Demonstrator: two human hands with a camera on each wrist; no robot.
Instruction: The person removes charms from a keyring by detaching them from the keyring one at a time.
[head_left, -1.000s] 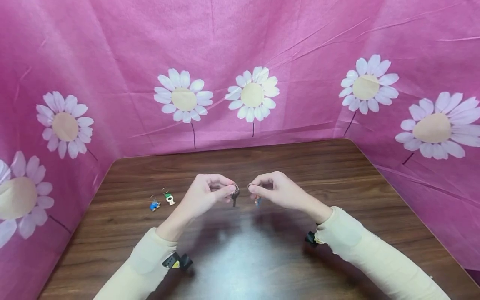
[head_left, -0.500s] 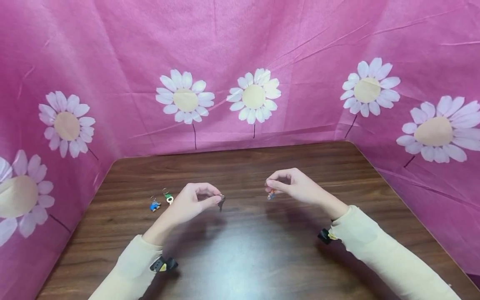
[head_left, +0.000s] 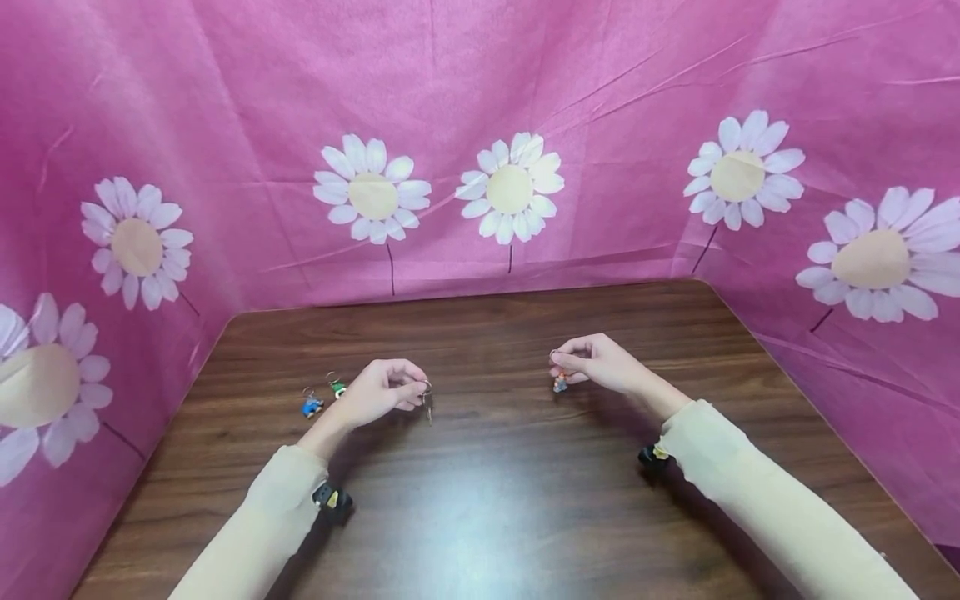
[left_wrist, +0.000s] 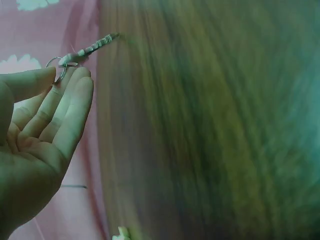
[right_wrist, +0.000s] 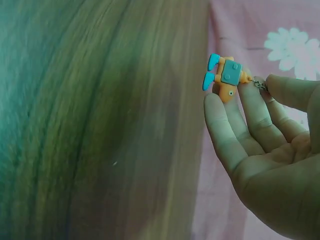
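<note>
My left hand [head_left: 381,392] pinches a metal key ring between thumb and fingers. A key [left_wrist: 100,44] hangs from that ring, its toothed blade showing in the left wrist view. Well apart to the right, my right hand [head_left: 603,364] pinches the ring end of a keychain with a small orange and blue figure [right_wrist: 231,72] dangling on a short chain. In the right wrist view the figure has bright blue feet and hangs close by the fingertips. Both hands are raised over the brown wooden table [head_left: 480,475].
Two more keychains lie on the table left of my left hand: a blue one [head_left: 312,406] and a green one [head_left: 337,389], the latter partly hidden by the hand. A pink curtain [head_left: 600,75] with white daisies stands around the table's back and sides.
My hands, close together a second ago, have moved apart: the left with the key to the left, the right with the figure keychain to the right. The green keychain is now partly covered.
</note>
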